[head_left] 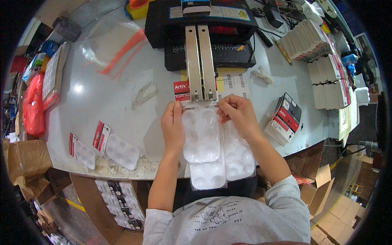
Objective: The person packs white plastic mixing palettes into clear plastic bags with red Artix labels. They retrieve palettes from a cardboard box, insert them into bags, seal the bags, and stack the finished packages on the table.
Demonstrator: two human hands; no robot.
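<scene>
Palette pack [202,136] lies between pinching left hand [172,121] and right hand [241,117].

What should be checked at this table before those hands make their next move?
1. Left hand at the upper left of the front white tray: ok.
2. Right hand at the tray's upper right: ok.
3. Tray's upper edge up at the near ends of the metal bars: ok.
4. Front tray clear of other trays: not ok, it overlaps the lower tray.
5. Fingertips clear of the bars: cannot tell, they sit very close to the near ends.
6. Black machine switched on: cannot tell from this view.
</scene>
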